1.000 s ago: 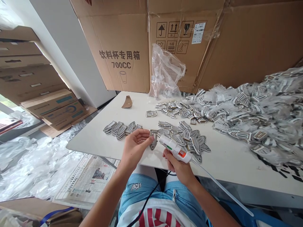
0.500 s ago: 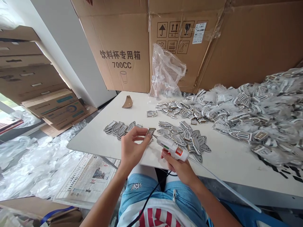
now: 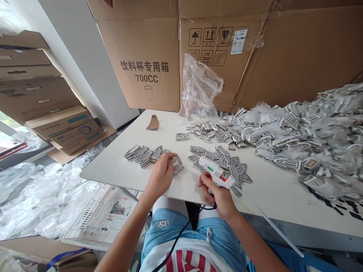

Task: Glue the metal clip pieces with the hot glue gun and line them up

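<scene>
A white hot glue gun (image 3: 212,170) with a green mark and orange parts is held in my right hand (image 3: 217,194), its nozzle pointing up and left. A long clear glue stick (image 3: 272,223) sticks out from its back. My left hand (image 3: 162,175) has its fingers curled at a grey metal buckle piece (image 3: 177,161), low over the table; the thumb's grip is partly hidden. Stacked grey metal pieces (image 3: 144,155) lie just left of that hand. Another pile of grey pieces (image 3: 234,166) sits behind and right of the glue gun.
More metal pieces (image 3: 210,130) lie farther back, and a large heap of plastic-wrapped pieces (image 3: 295,132) covers the right side. A clear plastic bag (image 3: 198,87) leans on cardboard boxes (image 3: 150,45). A brown scrap (image 3: 153,122) lies on the white table (image 3: 113,162). A black cord (image 3: 181,232) crosses my lap.
My left hand has moved left and down from the nozzle with the metal piece, toward the left stack. The glue gun has shifted right and away from the left hand.
</scene>
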The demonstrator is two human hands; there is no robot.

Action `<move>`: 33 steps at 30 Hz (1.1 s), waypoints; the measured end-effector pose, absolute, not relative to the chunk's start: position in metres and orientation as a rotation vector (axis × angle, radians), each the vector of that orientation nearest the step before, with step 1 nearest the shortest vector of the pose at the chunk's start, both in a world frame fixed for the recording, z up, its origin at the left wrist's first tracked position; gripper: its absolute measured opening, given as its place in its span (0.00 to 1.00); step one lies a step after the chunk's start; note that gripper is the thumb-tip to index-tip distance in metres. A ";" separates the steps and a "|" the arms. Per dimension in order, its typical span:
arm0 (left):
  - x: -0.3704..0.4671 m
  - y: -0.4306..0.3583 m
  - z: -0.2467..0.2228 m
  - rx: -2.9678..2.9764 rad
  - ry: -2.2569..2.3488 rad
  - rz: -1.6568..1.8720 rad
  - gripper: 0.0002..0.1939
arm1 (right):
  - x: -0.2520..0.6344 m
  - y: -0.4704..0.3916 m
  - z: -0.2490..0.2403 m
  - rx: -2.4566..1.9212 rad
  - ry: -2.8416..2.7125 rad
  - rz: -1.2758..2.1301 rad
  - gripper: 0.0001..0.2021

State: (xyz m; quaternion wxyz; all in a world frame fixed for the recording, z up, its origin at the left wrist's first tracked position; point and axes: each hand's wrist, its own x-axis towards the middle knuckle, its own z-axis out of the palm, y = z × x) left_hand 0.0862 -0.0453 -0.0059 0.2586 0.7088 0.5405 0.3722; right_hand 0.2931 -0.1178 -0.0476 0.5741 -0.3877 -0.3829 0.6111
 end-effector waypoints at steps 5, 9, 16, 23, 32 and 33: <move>0.088 -0.046 -0.008 1.977 1.490 0.932 0.16 | 0.293 -0.116 -0.048 -0.894 -0.880 1.401 0.16; 0.089 -0.048 -0.012 2.128 1.519 0.906 0.15 | 0.293 -0.116 -0.049 -0.908 -0.888 1.410 0.17; 0.092 -0.049 -0.012 2.290 1.635 0.808 0.14 | 0.293 -0.117 -0.050 -0.914 -0.872 1.403 0.17; 0.093 -0.052 -0.008 2.378 1.623 0.761 0.10 | 0.293 -0.117 -0.050 -0.935 -0.874 1.396 0.17; 0.091 -0.055 -0.006 2.464 1.689 0.677 0.09 | 0.293 -0.117 -0.051 -0.945 -0.896 1.386 0.17; 0.090 -0.055 -0.006 2.472 1.694 0.675 0.10 | 0.293 -0.117 -0.051 -0.945 -0.899 1.384 0.17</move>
